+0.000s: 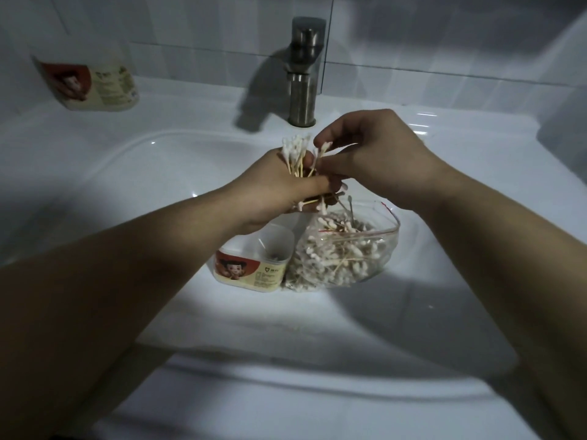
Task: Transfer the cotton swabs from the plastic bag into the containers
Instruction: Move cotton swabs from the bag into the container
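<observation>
My left hand (279, 188) grips a bundle of cotton swabs (297, 154), their white tips sticking up above my fist. My right hand (365, 154) pinches a few more swabs right beside that bundle, touching it. Below both hands, a clear plastic bag (343, 249) full of loose swabs lies in the basin. To its left stands an open white container (254, 265) with a red cartoon label; my left hand hides part of its opening.
The white sink (127, 173) holds the bag and container. A steel faucet (305, 74) stands behind my hands. A second labelled container (95, 84) stands at the back left on the sink ledge, against the tiled wall.
</observation>
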Demonstrator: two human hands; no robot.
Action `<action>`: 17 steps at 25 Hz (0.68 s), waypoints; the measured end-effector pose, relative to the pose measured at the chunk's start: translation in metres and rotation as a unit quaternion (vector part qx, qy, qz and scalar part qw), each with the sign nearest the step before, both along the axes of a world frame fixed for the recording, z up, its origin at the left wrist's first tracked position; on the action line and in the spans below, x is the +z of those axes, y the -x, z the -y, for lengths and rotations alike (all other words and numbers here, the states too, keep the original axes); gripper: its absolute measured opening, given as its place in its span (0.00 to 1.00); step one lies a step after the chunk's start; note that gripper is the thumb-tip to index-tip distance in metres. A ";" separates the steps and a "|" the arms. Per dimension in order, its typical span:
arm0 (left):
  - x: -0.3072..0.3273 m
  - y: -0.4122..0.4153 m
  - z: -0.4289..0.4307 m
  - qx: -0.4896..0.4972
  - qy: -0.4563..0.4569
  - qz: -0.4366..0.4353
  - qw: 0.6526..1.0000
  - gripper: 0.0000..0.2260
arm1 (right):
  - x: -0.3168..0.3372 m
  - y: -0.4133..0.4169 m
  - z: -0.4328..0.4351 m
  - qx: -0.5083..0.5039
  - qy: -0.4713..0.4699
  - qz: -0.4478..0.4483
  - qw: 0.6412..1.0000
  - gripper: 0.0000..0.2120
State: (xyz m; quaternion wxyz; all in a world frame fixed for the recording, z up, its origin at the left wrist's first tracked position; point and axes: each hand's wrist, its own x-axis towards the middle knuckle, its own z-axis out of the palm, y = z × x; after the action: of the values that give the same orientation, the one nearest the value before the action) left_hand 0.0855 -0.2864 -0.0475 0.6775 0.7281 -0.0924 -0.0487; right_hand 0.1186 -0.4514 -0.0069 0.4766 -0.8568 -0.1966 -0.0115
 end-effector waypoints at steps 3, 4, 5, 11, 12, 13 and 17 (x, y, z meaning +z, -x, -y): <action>0.001 0.000 0.002 0.004 0.041 -0.030 0.999 0.04 | 0.001 0.001 0.000 0.000 -0.019 -0.009 1.000 0.10; 0.001 0.000 0.002 0.010 0.051 -0.039 0.998 0.04 | 0.001 0.001 0.000 -0.003 -0.026 -0.014 1.000 0.10; 0.000 -0.001 0.003 0.016 0.055 -0.045 0.997 0.05 | 0.002 0.001 0.000 -0.005 -0.035 -0.020 0.999 0.10; 0.004 0.001 0.003 0.008 0.038 -0.034 0.999 0.05 | 0.003 0.000 0.001 -0.017 -0.049 -0.026 0.998 0.12; 0.005 0.001 0.003 0.010 0.032 -0.036 0.999 0.05 | 0.003 0.000 0.001 -0.020 -0.048 -0.024 0.998 0.13; 0.006 0.001 0.002 0.020 0.027 -0.040 0.999 0.06 | 0.003 0.000 0.002 -0.023 -0.053 -0.027 0.998 0.14; 0.007 -0.004 0.001 0.081 0.062 -0.079 0.992 0.05 | 0.004 -0.004 0.004 -0.040 -0.111 -0.071 0.990 0.17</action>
State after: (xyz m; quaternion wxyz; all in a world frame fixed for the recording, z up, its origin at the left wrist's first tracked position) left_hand 0.0897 -0.2876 -0.0402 0.7283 0.6835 0.0177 -0.0456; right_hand 0.1223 -0.4558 -0.0025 0.5808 -0.8043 -0.1251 0.0081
